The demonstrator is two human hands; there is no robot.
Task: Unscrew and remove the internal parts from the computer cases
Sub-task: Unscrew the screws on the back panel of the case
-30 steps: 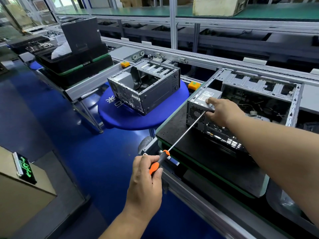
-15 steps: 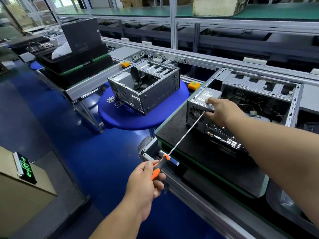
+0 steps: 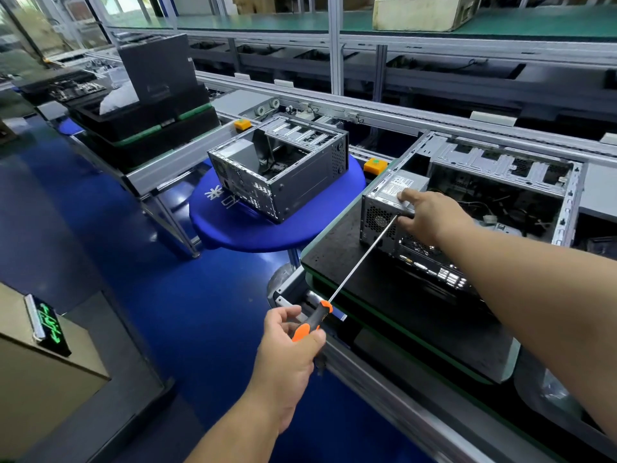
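Left hand (image 3: 287, 345) lower on screwdriver (image 3: 354, 269) (slightly)

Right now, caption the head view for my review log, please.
Left hand drives a long screwdriver into the near computer case's rear while the right hand steadies it.

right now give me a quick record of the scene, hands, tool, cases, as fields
left hand: grip closed on the orange and black handle of the screwdriver
right hand: resting on the power supply at the case's top rear corner
screwdriver tip: at the rear panel, beside the right hand's fingers
near case: open, on a black mat, cables inside
far case: open, on a blue round stool
screw state: cannot tell
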